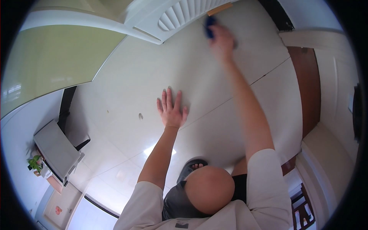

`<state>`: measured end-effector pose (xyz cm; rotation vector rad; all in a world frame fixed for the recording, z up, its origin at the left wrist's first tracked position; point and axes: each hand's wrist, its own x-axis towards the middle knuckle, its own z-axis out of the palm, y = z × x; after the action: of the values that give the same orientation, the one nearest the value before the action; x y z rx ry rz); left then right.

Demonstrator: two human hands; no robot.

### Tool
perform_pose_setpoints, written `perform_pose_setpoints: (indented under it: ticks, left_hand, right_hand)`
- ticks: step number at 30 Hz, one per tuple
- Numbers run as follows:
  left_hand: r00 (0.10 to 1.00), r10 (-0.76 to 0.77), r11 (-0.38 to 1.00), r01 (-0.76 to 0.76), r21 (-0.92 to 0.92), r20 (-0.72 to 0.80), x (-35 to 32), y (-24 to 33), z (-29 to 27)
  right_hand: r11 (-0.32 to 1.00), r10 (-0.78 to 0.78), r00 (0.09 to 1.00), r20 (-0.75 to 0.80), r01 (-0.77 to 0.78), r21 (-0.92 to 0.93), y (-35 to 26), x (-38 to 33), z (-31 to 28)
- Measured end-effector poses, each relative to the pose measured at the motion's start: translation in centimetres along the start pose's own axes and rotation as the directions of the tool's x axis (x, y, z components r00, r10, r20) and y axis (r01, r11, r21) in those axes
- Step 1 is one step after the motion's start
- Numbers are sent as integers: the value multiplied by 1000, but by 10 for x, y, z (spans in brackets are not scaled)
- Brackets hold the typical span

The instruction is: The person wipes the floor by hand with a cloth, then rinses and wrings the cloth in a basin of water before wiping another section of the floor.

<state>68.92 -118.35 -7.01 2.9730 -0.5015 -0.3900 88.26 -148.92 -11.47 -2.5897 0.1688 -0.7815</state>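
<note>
My left hand (pixel 171 111) is pressed flat on the pale tiled floor (pixel 126 88), its fingers spread and nothing in them. My right hand (pixel 223 41) reaches far forward, smeared by motion. Its fingers are closed round a dark blue oval object (pixel 209 27), too blurred to name more exactly. That object is low over the floor or touching it; I cannot tell which. Close to it is the lower edge of a white panel with fan-shaped slats (pixel 176 17), where an orange-brown strip (pixel 219 9) lies.
A glossy green panel (pixel 57 57) stands at the left. Farther down that side is a white-topped piece of furniture (pixel 57 143) with a potted plant (pixel 35 163). A white door frame with a brown threshold (pixel 305 92) borders the right. My sandalled foot (pixel 195 165) is below my left hand.
</note>
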Motion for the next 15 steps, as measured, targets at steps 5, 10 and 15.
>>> perform_pose_setpoints:
  ticks: [5, 10, 15]
  left_hand:
    - [993, -25, 998, 18, 61, 117, 2, 2, -4]
    - [991, -34, 995, 21, 101, 128, -3, -8, 0]
    - [1000, -7, 999, 8, -54, 24, 0, 0, 0]
  right_hand:
    - [959, -161, 969, 187, 109, 260, -165, -54, 35]
    - [900, -386, 866, 318, 276, 338, -229, -93, 24]
    - [952, -263, 925, 272, 295, -84, -93, -37, 7]
